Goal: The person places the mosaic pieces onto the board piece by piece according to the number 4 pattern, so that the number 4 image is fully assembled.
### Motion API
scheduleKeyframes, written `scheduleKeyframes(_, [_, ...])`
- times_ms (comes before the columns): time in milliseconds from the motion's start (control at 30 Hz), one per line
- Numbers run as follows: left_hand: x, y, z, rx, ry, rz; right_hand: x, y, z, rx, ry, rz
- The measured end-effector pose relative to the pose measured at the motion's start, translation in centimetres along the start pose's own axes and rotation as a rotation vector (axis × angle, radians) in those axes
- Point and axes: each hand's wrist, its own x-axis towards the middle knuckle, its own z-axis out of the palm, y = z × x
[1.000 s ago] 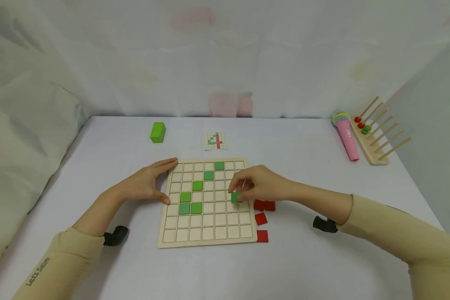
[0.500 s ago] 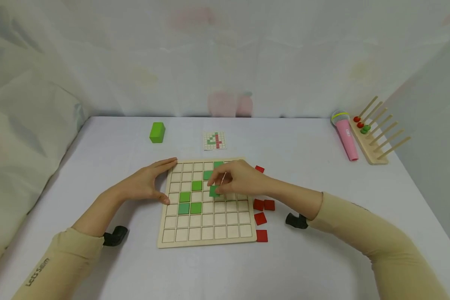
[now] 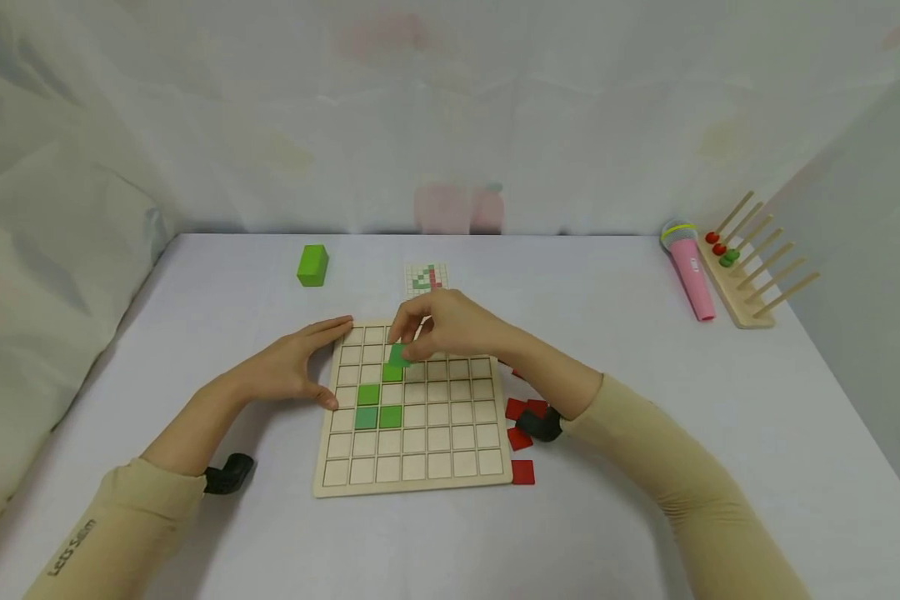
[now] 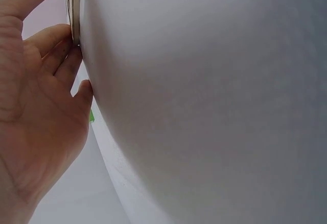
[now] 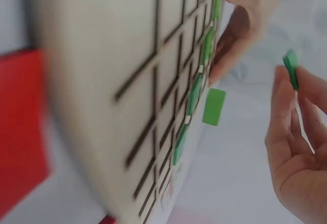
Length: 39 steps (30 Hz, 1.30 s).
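A square wooden grid board [image 3: 438, 462] lies on the table. My left hand [image 3: 292, 367] rests at its left edge, thumb and fingers spread and touching the rim; the left wrist view shows the fingertips at the board's edge [image 4: 76, 14]. Between thumb and fingers, my right hand [image 3: 457, 325] pinches a green square tile [image 3: 398, 356], held over the upper left part of the board. The right wrist view has this tile [image 5: 291, 69] on edge, above the grid. Several green tiles [image 3: 391, 417] sit in cells on the left; my right hand hides the upper cells.
Several red tiles [image 3: 522, 472] lie along the board's right edge, some partly covered by my right arm. Behind the board are a small pattern card [image 3: 426, 277] and a green block [image 3: 312, 265]. A pink microphone [image 3: 693, 275] and a wooden peg stand [image 3: 742, 296] are at far right.
My right hand has carried the green tile leftward and away from me, from the board's right side to its upper left. My left hand has stayed in place.
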Motion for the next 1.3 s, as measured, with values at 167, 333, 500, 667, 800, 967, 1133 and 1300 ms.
scheduleKeyframes(167, [0.0, -0.1, 0.0, 0.001, 0.000, 0.001, 1.1, -0.3, 0.4, -0.004, -0.173, 0.058])
scheduleKeyframes(333, [0.0, -0.1, 0.1, 0.000, 0.002, 0.005, 1.9, -0.1, 1.3, -0.024, -0.317, 0.145])
scheduleKeyframes(500, [0.0, -0.1, 0.1, 0.000, 0.001, 0.008, 2.1, 0.2, 2.1, -0.175, -0.361, 0.159])
scheduleKeyframes(667, [-0.1, -0.1, 0.1, 0.001, 0.004, 0.015, 2.0, 0.1, 2.8, -0.252, -0.342, 0.186])
scheduleKeyframes(800, [-0.1, -0.1, 0.1, 0.000, 0.006, 0.018, 1.9, -0.1, 3.1, -0.252, -0.333, 0.224])
scheduleKeyframes(967, [-0.1, -0.1, 0.1, 0.001, 0.005, 0.020, 1.8, -0.4, 3.4, -0.270, -0.315, 0.256])
scheduleKeyframes(1133, [-0.1, -0.2, 0.1, 0.000, 0.006, 0.021, 1.7, -0.6, 3.5, -0.309, -0.317, 0.243])
scheduleKeyframes(1300, [-0.1, -0.2, 0.1, -0.003, 0.006, 0.022, 1.6, -0.7, 3.5, -0.321, -0.320, 0.227])
